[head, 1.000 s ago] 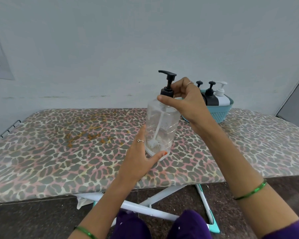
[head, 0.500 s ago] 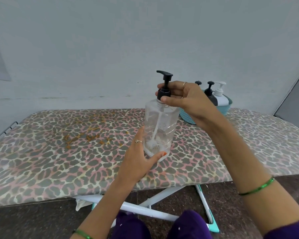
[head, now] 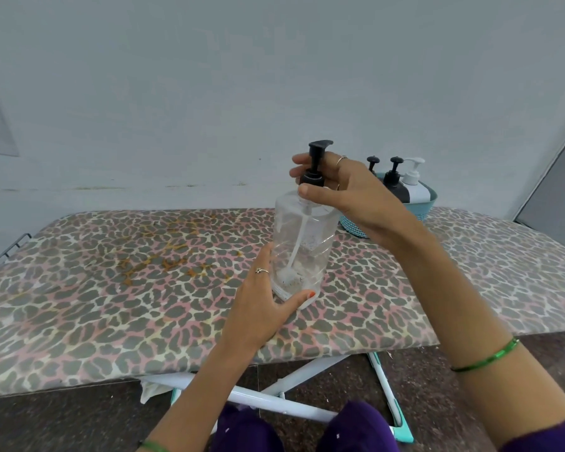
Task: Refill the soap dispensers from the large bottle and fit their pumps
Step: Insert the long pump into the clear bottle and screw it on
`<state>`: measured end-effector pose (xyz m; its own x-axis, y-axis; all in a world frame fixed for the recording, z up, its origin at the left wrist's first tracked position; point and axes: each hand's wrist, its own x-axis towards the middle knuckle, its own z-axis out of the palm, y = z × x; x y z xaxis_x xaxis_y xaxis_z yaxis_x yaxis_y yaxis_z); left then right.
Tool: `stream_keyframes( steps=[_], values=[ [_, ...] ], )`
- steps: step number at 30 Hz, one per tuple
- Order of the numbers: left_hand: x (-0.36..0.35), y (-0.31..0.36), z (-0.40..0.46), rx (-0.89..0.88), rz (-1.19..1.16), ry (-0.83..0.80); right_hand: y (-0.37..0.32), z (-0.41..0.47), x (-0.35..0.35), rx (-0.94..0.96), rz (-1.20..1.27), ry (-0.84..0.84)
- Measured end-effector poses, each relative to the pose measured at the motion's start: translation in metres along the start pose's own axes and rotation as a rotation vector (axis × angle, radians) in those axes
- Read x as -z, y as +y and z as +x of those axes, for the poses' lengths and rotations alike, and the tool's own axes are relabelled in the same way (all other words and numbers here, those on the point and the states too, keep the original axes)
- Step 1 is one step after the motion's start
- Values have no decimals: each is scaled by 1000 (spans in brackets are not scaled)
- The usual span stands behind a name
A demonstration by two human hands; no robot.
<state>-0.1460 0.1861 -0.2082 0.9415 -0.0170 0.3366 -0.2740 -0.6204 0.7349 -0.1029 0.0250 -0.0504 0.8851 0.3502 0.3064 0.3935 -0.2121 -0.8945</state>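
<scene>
A clear plastic dispenser bottle [head: 310,233] stands upright on the leopard-print board [head: 111,282], nearly empty, with a white tube inside. My left hand [head: 265,301] grips its base, thumb across the front. On its neck sits a black pump [head: 317,161]. My right hand [head: 349,194] pinches the pump's collar with thumb and fingers. Behind my right hand, a teal basket [head: 421,207] holds a black dispenser [head: 393,181], a white dispenser [head: 415,184] and a third black pump top [head: 372,161].
The board stands against a pale wall [head: 274,76] on white crossed legs [head: 274,396]. A wire rack end [head: 4,252] sticks out at the board's left. Rust-coloured stains [head: 163,262] mark the cover left of the bottle.
My right hand has turned round the pump collar, and the pump spout has swung from pointing left to pointing right. The bottle and my left hand have stayed in place.
</scene>
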Motion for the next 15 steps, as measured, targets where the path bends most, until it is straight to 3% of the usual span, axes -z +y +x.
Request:
stream_keyframes(
  steps=[4,15],
  values=[
    [1,1,1,-3,-16,13,-2,-2,8,-10,122,-61],
    [-1,0,2,-3,12,0,-6,-4,-11,12,-4,169]
  ],
)
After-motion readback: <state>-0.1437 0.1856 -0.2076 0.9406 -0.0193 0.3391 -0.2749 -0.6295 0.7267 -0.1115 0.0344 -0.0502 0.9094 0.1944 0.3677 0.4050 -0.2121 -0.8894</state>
